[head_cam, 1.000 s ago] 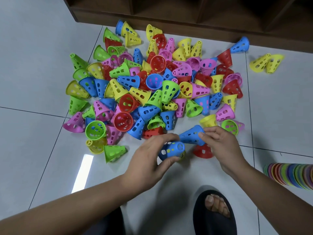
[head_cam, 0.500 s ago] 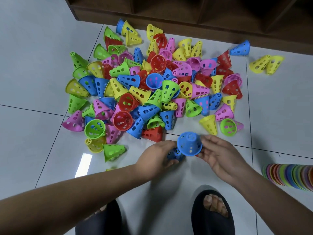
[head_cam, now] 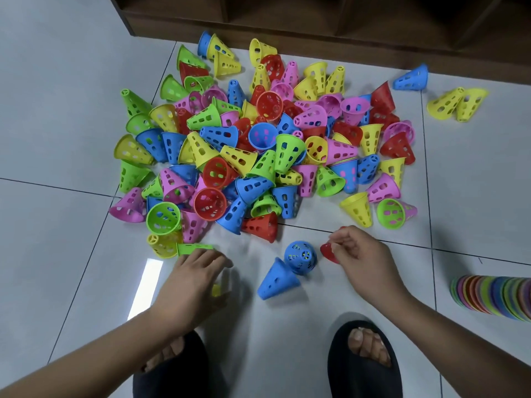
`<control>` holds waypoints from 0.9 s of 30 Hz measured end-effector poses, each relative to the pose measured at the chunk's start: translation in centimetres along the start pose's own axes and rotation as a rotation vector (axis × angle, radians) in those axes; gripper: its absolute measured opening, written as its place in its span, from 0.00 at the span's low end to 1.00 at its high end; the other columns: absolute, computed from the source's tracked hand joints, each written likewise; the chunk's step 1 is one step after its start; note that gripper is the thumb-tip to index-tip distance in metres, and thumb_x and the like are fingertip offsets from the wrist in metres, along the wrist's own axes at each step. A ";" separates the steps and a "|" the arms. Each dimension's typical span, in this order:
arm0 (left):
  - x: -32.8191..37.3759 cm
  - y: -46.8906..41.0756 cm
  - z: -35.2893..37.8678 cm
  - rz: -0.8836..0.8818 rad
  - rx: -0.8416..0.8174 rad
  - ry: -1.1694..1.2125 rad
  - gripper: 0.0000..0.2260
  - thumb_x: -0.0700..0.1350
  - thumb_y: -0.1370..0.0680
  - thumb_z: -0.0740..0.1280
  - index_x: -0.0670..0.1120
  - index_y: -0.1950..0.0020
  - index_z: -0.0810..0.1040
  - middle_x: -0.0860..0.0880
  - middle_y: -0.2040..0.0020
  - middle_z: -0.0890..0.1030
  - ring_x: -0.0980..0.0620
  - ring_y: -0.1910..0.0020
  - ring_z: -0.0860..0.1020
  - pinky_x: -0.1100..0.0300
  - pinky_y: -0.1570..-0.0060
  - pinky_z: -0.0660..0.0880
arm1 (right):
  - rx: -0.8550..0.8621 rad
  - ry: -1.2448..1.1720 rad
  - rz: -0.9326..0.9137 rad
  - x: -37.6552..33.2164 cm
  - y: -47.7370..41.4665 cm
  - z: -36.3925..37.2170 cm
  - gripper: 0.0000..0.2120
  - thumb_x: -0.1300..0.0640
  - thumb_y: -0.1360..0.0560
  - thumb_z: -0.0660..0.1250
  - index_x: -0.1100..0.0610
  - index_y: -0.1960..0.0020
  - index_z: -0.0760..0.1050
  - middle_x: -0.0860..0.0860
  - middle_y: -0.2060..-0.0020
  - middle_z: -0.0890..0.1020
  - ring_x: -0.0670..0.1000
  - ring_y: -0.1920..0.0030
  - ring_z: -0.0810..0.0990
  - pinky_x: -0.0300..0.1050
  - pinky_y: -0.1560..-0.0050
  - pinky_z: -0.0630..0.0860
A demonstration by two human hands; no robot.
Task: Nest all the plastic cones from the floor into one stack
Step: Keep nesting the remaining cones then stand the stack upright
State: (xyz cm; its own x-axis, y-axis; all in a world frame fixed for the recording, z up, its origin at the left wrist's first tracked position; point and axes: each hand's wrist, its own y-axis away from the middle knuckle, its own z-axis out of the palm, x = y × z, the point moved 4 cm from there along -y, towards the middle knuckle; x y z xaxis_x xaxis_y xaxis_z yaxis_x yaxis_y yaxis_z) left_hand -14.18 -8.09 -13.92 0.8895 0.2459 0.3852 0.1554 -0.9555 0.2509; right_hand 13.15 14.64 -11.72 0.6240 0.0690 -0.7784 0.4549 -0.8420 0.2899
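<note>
A big pile of perforated plastic cones (head_cam: 258, 156) in red, blue, green, yellow and pink covers the white floor tiles. Just in front of it a blue cone (head_cam: 300, 257) stands small end up, and a second blue cone (head_cam: 275, 280) lies beside it. My right hand (head_cam: 362, 254) pinches a red cone (head_cam: 329, 252) to the right of them. My left hand (head_cam: 195, 280) reaches left, its fingertips at a green cone (head_cam: 195, 249) lying on its side; a yellow cone (head_cam: 217, 290) peeks out from under the palm.
A long stack of nested cones (head_cam: 494, 297) lies at the right edge. Two yellow cones (head_cam: 457, 103) and a blue cone (head_cam: 411, 79) lie apart at the back right. A dark wooden shelf unit (head_cam: 316, 21) borders the far side. My feet in black slippers (head_cam: 365, 357) stand below.
Both hands have let go of the blue cones, which now rest on the floor. My left hand moved left to the green cone; my right hand took hold of the red cone.
</note>
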 end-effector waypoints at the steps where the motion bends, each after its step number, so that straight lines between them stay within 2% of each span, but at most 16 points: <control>1: -0.3 0.6 0.0 0.002 -0.011 -0.032 0.28 0.62 0.33 0.76 0.59 0.35 0.78 0.58 0.37 0.79 0.50 0.38 0.77 0.53 0.44 0.73 | 0.035 0.077 -0.066 -0.2 0.2 -0.4 0.10 0.63 0.22 0.73 0.48 0.49 0.82 0.41 0.52 0.84 0.44 0.52 0.84 0.45 0.45 0.80; 4: -1.0 2.0 0.1 -0.009 -0.044 -0.104 0.30 0.64 0.34 0.76 0.58 0.33 0.78 0.57 0.34 0.78 0.48 0.35 0.76 0.51 0.42 0.73 | 0.111 0.303 -0.197 -0.2 0.6 -1.2 0.13 0.61 0.24 0.76 0.49 0.43 0.81 0.43 0.43 0.76 0.48 0.43 0.78 0.42 0.41 0.75; 7: -1.5 2.8 0.6 -0.020 -0.050 -0.161 0.29 0.62 0.31 0.77 0.55 0.33 0.77 0.53 0.34 0.77 0.45 0.35 0.76 0.50 0.43 0.73 | 0.085 0.400 -0.079 1.9 0.0 -1.0 0.21 0.51 0.24 0.77 0.49 0.33 0.76 0.48 0.37 0.71 0.55 0.35 0.73 0.51 0.35 0.75; 9: -1.8 3.1 1.2 -0.027 -0.055 -0.192 0.27 0.58 0.29 0.78 0.54 0.33 0.78 0.51 0.34 0.77 0.44 0.36 0.76 0.49 0.45 0.74 | 0.022 0.401 0.036 3.1 -0.3 -0.7 0.23 0.43 0.23 0.74 0.47 0.31 0.74 0.47 0.37 0.70 0.56 0.35 0.76 0.52 0.36 0.76; 12: -2.4 3.1 2.0 -0.052 -0.080 -0.163 0.26 0.49 0.29 0.78 0.52 0.32 0.77 0.51 0.35 0.77 0.44 0.39 0.78 0.50 0.48 0.77 | -0.052 0.361 0.108 3.7 -0.5 -0.2 0.25 0.37 0.22 0.70 0.44 0.29 0.72 0.46 0.39 0.70 0.54 0.43 0.81 0.52 0.40 0.78; 15: -2.4 2.8 2.3 -0.058 -0.082 -0.091 0.24 0.44 0.27 0.73 0.49 0.31 0.76 0.49 0.38 0.76 0.43 0.44 0.79 0.51 0.49 0.80 | -0.063 0.219 0.155 3.1 -1.0 0.2 0.24 0.34 0.22 0.69 0.40 0.29 0.72 0.46 0.39 0.72 0.50 0.43 0.79 0.50 0.40 0.74; 17: -2.1 2.6 2.2 -0.066 -0.076 -0.054 0.23 0.43 0.26 0.72 0.49 0.31 0.75 0.49 0.40 0.76 0.43 0.46 0.80 0.52 0.51 0.81 | -0.033 0.152 0.207 3.1 -1.9 0.3 0.20 0.33 0.21 0.67 0.41 0.33 0.74 0.47 0.40 0.75 0.49 0.40 0.77 0.48 0.39 0.71; 18: -1.9 2.4 2.0 -0.075 -0.072 -0.028 0.23 0.45 0.26 0.72 0.49 0.30 0.75 0.49 0.40 0.76 0.44 0.46 0.80 0.53 0.51 0.80 | -0.025 0.130 0.242 3.1 -2.3 0.4 0.20 0.31 0.22 0.66 0.41 0.35 0.74 0.48 0.40 0.76 0.49 0.39 0.78 0.48 0.38 0.72; 20: -1.5 2.1 1.5 -0.094 -0.059 0.024 0.25 0.49 0.25 0.72 0.50 0.28 0.74 0.50 0.40 0.77 0.45 0.46 0.81 0.54 0.54 0.80 | -0.028 0.066 0.339 3.4 -3.3 0.6 0.27 0.26 0.27 0.68 0.41 0.36 0.70 0.50 0.39 0.80 0.52 0.44 0.83 0.54 0.41 0.80; 22: -1.0 1.4 0.8 -0.107 -0.056 0.057 0.28 0.50 0.26 0.74 0.51 0.26 0.73 0.49 0.38 0.77 0.44 0.46 0.82 0.53 0.54 0.81 | -0.060 -0.012 0.454 3.6 -4.0 1.1 0.33 0.30 0.29 0.74 0.44 0.33 0.68 0.53 0.41 0.82 0.55 0.52 0.87 0.54 0.52 0.85; 24: 0.0 0.3 -0.1 -0.114 -0.035 0.098 0.32 0.47 0.28 0.77 0.52 0.26 0.72 0.50 0.38 0.79 0.43 0.46 0.82 0.52 0.53 0.81 | -0.097 -0.088 0.520 3.5 -4.5 1.6 0.34 0.38 0.28 0.78 0.48 0.30 0.66 0.55 0.39 0.80 0.55 0.53 0.87 0.49 0.59 0.85; 27: 2.2 -1.6 -2.5 -0.081 0.069 0.242 0.29 0.49 0.26 0.79 0.56 0.27 0.72 0.55 0.38 0.80 0.49 0.46 0.82 0.52 0.50 0.80 | -0.122 -0.186 0.565 3.7 -4.9 2.1 0.35 0.45 0.28 0.80 0.48 0.29 0.66 0.55 0.35 0.76 0.57 0.44 0.85 0.52 0.54 0.87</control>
State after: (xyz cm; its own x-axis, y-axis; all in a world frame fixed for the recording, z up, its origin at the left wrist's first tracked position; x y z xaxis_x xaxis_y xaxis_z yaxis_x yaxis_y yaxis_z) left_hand -13.57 -5.65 -11.25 0.7455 0.3461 0.5696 0.2583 -0.9378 0.2318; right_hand 11.90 17.94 -17.19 0.6738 -0.4747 -0.5662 0.1616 -0.6531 0.7399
